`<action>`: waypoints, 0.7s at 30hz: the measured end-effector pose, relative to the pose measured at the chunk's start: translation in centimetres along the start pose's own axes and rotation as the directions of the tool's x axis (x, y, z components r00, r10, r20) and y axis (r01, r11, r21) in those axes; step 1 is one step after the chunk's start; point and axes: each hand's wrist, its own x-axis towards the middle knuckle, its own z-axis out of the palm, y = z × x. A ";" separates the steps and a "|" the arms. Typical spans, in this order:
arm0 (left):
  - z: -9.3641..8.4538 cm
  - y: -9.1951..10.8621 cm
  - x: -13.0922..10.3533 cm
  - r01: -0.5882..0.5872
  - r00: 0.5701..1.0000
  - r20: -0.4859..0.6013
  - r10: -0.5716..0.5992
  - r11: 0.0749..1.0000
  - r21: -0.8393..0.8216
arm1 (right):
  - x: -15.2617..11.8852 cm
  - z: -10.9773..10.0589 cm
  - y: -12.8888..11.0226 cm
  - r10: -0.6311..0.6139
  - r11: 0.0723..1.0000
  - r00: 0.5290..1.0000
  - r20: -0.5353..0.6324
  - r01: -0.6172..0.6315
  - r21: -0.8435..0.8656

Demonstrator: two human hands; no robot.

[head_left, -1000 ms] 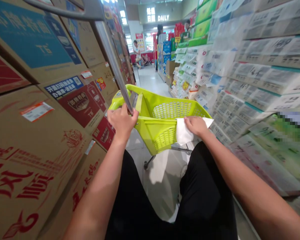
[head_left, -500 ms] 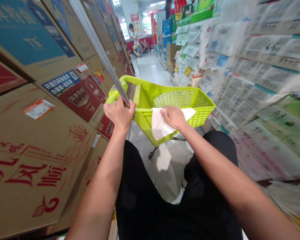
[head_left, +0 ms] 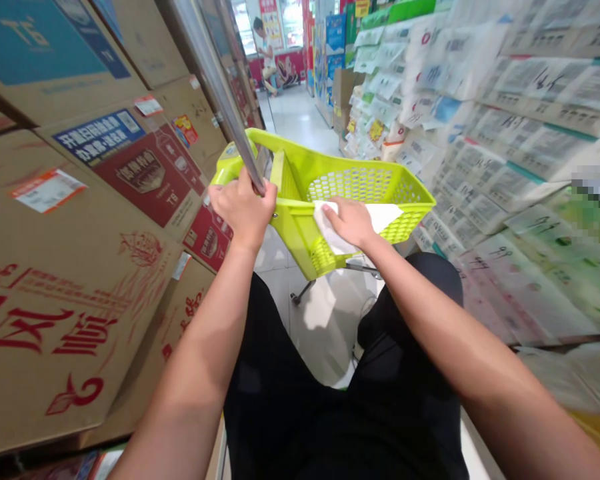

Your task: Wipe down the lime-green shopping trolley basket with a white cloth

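Observation:
A lime-green basket cart [head_left: 295,227] stands in front of my knees, its perforated basket pointing right. My left hand [head_left: 245,205] is wrapped round the metal pole [head_left: 225,100] where it meets the cart's handle end. A white cloth [head_left: 386,215] lies over the basket's near rim and hangs down its side. My right hand [head_left: 351,221] holds this cloth against the rim, thumb toward the left and fingers bent over the top. Part of the cloth is hidden under that hand.
Stacked cardboard cartons [head_left: 55,280] rise close on the left. Packs of tissue paper [head_left: 525,153] are piled on the right. Down the tiled aisle [head_left: 300,113] a person [head_left: 267,57] sits near the windows. A brown box [head_left: 344,93] stands beside the aisle.
The view has shifted slightly, and the cartons sit further left. My right hand and the cloth have moved a little right along the rim. Less cloth hangs down the basket's side.

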 end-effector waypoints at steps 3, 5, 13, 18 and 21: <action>-0.1 -0.6 0.1 -0.029 0.999 -0.037 0.030 0.999 0.029 | 0.4 0.1 -3.9 -0.166 0.970 0.985 0.042 0.156 0.188; -0.4 -1.3 0.2 -0.044 0.998 -0.047 0.045 0.999 0.024 | 0.0 -0.2 -4.0 -0.210 0.958 0.976 0.056 0.194 0.209; -1.2 -2.0 0.0 -0.045 0.997 -0.058 0.045 0.999 0.005 | -4.4 -3.0 7.1 0.067 0.984 0.994 0.090 -0.050 -0.171; -0.9 -1.3 -0.4 -0.036 0.999 -0.041 0.036 0.999 0.010 | -4.8 -4.2 11.9 0.100 0.989 0.985 0.138 -0.083 -0.126; -1.2 -0.8 -0.5 -0.030 0.999 -0.021 0.030 0.999 -0.021 | -3.9 -3.2 9.9 0.125 0.989 0.986 0.110 -0.115 -0.093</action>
